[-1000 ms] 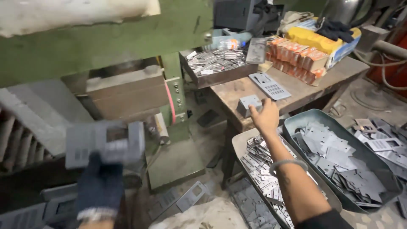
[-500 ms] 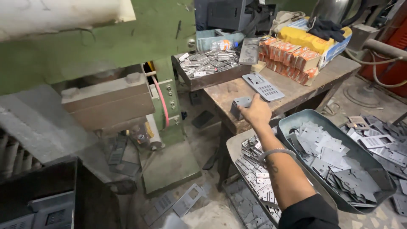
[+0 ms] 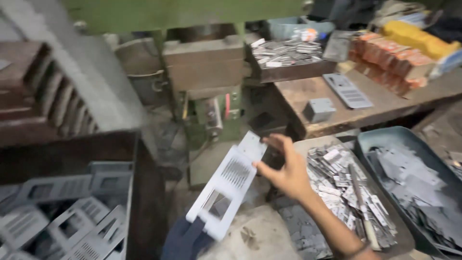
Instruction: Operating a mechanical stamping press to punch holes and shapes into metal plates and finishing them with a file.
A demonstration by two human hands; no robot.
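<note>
A long pale grey metal plate (image 3: 226, 185) with a slotted grille and a square cut-out hangs tilted in front of me. My right hand (image 3: 284, 168), bare, pinches its upper end between thumb and fingers. My left hand (image 3: 185, 240), in a dark blue glove, grips its lower end at the bottom of the view. A small grey metal box (image 3: 318, 110) rests on the wooden bench (image 3: 298, 94) beyond my right hand, next to another flat slotted plate (image 3: 349, 90).
A green press (image 3: 211, 82) stands ahead. A dark bin (image 3: 62, 212) at lower left holds several similar plates. To the right are a round tray of small metal pieces (image 3: 346, 188) and a blue-grey tub of sheet offcuts (image 3: 409, 178). Orange boxes (image 3: 390, 67) sit on the bench.
My right hand set the grey box on the bench and came back to the plate's top end. My left hand dropped from the press and now holds the plate's bottom.
</note>
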